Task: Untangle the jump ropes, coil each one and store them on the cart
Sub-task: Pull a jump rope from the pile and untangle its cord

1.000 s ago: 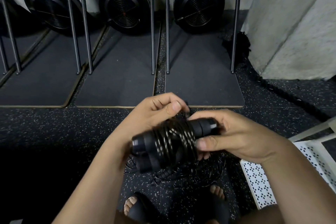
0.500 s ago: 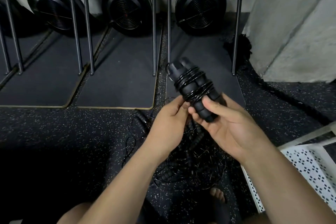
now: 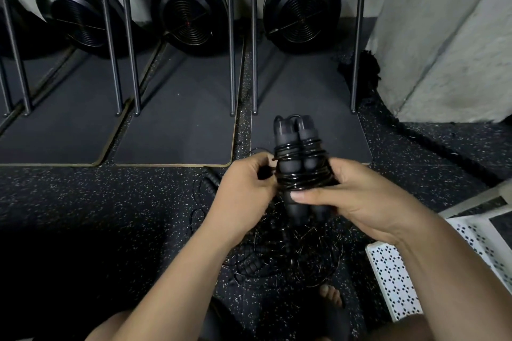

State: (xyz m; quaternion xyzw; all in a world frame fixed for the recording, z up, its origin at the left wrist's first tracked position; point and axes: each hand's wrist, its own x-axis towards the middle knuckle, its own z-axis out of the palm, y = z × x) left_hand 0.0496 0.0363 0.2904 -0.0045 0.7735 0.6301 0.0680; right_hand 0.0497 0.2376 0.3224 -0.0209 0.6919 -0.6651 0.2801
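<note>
- Grips the jump rope [image 3: 297,169] round its lower half with the right hand [image 3: 357,199], thumb laid across the front of the coils.
- Pinches a strand at the bundle's left side with the left hand [image 3: 243,191], fingers curled.
- Holds the bundle upright in the air, over the near edge of the rightmost mat [image 3: 310,97].
- Shows the tangled ropes [image 3: 291,255] heaped on the speckled floor [image 3: 110,202], straight below both hands.
- Places the white perforated cart [image 3: 393,279] low on the right, corner under the right forearm and near the tangle.
- Offers bare floor to the left; closes off the back with upright poles [image 3: 231,36] and the right with a concrete pillar [image 3: 443,36].
- Counts two handles [image 3: 286,133] side by side in the bundle, three mats, three fans [image 3: 191,11], one cart.
</note>
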